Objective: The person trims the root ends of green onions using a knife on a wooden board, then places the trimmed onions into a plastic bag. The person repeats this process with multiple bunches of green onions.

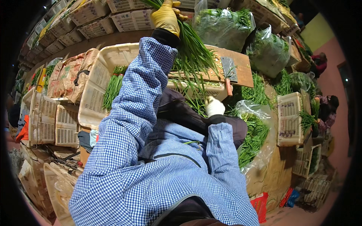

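My left hand (167, 17), in a yellow rubber glove, is raised at the top and grips a bunch of long green leafy stalks (195, 48) that hang down to the right. My right hand (214, 106), in a white glove, is closed near my knee by loose green leaves (196, 106); whether it pinches some of them cannot be told. Between the hands a wooden board (243, 67) lies on an upturned-looking plastic crate (210, 89). A broad-bladed cleaver (228, 70) with a wooden handle rests on the board among cut scraps.
A large plastic crate (93, 93) at left holds tied green bundles (112, 91). Bags of greens (224, 29) stand beyond the board; an open bag (253, 135) lies at my right. Stacked crates (133, 21) line the back. Another person (328, 108) handles greens at far right.
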A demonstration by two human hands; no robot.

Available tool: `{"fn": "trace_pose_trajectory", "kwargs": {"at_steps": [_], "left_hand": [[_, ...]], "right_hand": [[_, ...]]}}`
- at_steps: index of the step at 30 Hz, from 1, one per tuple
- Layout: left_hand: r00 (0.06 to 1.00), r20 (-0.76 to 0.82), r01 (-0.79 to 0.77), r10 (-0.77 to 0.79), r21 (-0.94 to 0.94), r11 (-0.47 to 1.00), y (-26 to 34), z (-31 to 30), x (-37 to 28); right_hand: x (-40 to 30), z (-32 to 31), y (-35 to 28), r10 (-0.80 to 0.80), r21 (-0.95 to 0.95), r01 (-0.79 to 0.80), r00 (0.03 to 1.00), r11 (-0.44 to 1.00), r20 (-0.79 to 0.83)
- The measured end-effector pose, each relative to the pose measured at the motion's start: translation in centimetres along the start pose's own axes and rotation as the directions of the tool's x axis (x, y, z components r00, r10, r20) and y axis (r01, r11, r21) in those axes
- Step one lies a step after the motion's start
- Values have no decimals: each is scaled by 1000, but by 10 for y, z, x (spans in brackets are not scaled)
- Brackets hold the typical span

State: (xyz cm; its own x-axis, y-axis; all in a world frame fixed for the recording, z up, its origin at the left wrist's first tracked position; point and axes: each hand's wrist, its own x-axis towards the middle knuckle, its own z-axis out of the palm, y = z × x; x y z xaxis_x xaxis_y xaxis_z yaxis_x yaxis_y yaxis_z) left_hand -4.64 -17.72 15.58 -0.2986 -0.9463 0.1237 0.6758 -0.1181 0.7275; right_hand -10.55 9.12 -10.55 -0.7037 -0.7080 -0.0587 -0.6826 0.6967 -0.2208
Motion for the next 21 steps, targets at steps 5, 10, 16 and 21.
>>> {"fn": "trace_pose_trajectory", "kwargs": {"at_steps": [5, 10, 16, 21], "left_hand": [[1000, 9, 4, -4, -16, 1000, 3, 4, -9], [985, 101, 131, -138, 69, 989, -40, -3, -18], [923, 337, 198, -186, -1, 980, -73, 39, -94], [715, 634, 249, -296, 165, 954, -48, 27, -100]], "right_hand": [[-16, -41, 14, -85, 21, 86, 995, 996, -60], [-4, -152, -57, -202, 171, 407, 723, 897, -661], [71, -153, -80, -78, 477, 384, 835, 790, -544], [92, -156, -40, -10, 715, 164, 972, -680, -233]]}}
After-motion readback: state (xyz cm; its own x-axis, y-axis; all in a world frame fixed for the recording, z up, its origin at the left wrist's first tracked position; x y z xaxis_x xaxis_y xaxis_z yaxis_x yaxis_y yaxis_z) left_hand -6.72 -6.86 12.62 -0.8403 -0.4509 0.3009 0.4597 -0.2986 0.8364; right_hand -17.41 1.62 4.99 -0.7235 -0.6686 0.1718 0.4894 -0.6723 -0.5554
